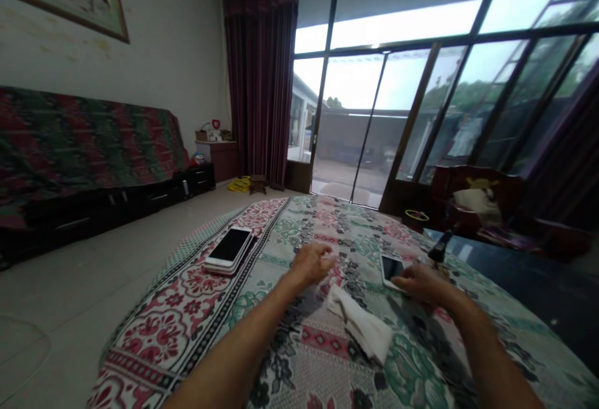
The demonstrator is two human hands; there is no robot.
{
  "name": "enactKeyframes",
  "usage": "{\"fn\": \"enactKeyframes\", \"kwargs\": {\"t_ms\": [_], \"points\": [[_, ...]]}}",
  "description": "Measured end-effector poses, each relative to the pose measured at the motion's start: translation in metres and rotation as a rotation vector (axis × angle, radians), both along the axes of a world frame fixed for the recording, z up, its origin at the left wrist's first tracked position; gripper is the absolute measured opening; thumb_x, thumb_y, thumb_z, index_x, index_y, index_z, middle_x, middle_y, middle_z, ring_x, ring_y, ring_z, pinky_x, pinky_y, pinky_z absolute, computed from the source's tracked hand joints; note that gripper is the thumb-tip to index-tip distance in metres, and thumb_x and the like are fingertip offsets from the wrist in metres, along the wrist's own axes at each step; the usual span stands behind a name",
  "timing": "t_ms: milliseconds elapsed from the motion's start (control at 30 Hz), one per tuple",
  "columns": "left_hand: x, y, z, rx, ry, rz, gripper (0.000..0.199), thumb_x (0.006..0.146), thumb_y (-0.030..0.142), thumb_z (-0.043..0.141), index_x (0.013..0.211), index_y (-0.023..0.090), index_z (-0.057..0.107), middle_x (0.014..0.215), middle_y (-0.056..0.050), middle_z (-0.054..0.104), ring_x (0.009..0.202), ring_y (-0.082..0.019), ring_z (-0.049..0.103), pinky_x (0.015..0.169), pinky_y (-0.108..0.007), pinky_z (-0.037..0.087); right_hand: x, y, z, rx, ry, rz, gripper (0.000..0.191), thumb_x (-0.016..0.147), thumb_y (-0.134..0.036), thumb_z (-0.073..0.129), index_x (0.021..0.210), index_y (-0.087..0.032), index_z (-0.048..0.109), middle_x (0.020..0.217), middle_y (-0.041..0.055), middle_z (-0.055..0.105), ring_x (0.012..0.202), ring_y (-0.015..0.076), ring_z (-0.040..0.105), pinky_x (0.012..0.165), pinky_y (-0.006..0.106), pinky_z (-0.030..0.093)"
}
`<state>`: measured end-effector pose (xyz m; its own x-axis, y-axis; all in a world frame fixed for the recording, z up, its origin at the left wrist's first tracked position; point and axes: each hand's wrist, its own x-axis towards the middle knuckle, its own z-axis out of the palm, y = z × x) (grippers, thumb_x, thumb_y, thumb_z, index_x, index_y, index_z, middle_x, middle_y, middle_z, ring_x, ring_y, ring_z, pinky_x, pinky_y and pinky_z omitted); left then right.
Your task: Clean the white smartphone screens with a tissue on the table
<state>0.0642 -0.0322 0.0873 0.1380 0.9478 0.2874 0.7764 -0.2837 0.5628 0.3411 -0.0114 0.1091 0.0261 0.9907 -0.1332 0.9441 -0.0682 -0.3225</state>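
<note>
My right hand (421,283) is at the lower right edge of a white smartphone (391,266), its fingers closed on it. The phone's dark screen faces up, low over or on the tablecloth. To the left, my left hand (312,264) hovers above the table with its fingers curled together; whatever they may hold is too small to make out. A crumpled white cloth (362,326) lies between my forearms. At the table's left side, a stack of smartphones (229,248) rests, the top one white with a black screen.
A patterned tablecloth (182,334) covers the round table. Behind my right hand stands a dark object (440,248) that I cannot identify. A dark glossy surface (486,265) adjoins on the right. Beyond are a wooden chair (440,187), glass doors and a curtain (259,84).
</note>
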Motion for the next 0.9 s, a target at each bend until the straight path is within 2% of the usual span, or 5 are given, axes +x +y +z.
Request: {"fn": "enactKeyframes", "kwargs": {"t_ms": [167, 333, 433, 567, 900], "points": [[-0.114, -0.020, 0.011, 0.033, 0.094, 0.439, 0.041, 0.082, 0.025, 0.054, 0.121, 0.013, 0.062, 0.124, -0.018, 0.060, 0.121, -0.033, 0.052, 0.105, -0.045, 0.036, -0.086, -0.025, 0.010, 0.283, 0.306, 0.358, 0.033, 0.085, -0.024, 0.051, 0.113, -0.017, 0.066, 0.094, 0.0092, 0.072, 0.084, 0.0205, 0.066, 0.078, 0.030, 0.048], [-0.178, -0.032, -0.004, -0.167, 0.321, 0.759, 0.072, 0.071, 0.053, 0.063, 0.130, 0.015, 0.050, 0.125, -0.019, 0.056, 0.117, -0.039, 0.053, 0.092, -0.046, 0.044, -0.213, -0.042, -0.017, 0.124, 0.691, 0.685, 0.039, 0.080, -0.018, 0.050, 0.117, -0.018, 0.064, 0.114, 0.0091, 0.069, 0.105, 0.0211, 0.062, 0.096, 0.036, 0.045], [-0.188, -0.033, -0.016, -0.238, 0.329, 0.738, 0.066, 0.074, 0.051, 0.061, 0.127, 0.014, 0.050, 0.123, -0.019, 0.059, 0.115, -0.035, 0.057, 0.092, -0.040, 0.044, -0.276, -0.045, -0.036, 0.020, 0.882, 0.687, 0.036, 0.084, -0.023, 0.048, 0.116, -0.020, 0.064, 0.113, 0.0049, 0.068, 0.105, 0.0192, 0.060, 0.094, 0.034, 0.046], [-0.190, -0.034, -0.025, -0.222, 0.344, 0.720, 0.058, 0.078, 0.050, 0.057, 0.122, 0.012, 0.053, 0.121, -0.019, 0.061, 0.115, -0.033, 0.057, 0.094, -0.038, 0.043, -0.331, -0.044, -0.060, -0.101, 1.107, 0.447, 0.043, 0.089, -0.043, 0.048, 0.125, -0.020, 0.056, 0.131, 0.0071, 0.057, 0.121, 0.0229, 0.051, 0.092, 0.035, 0.046], [-0.160, -0.043, -0.014, -0.120, 0.341, 0.830, 0.041, 0.090, 0.028, 0.045, 0.128, 0.016, 0.051, 0.123, -0.019, 0.056, 0.115, -0.034, 0.052, 0.094, -0.042, 0.040, -0.353, -0.045, -0.082, -0.180, 1.355, 0.396, 0.050, 0.085, -0.059, 0.049, 0.121, -0.025, 0.057, 0.124, 0.0043, 0.061, 0.121, 0.0236, 0.049, 0.090, 0.035, 0.046]]}}
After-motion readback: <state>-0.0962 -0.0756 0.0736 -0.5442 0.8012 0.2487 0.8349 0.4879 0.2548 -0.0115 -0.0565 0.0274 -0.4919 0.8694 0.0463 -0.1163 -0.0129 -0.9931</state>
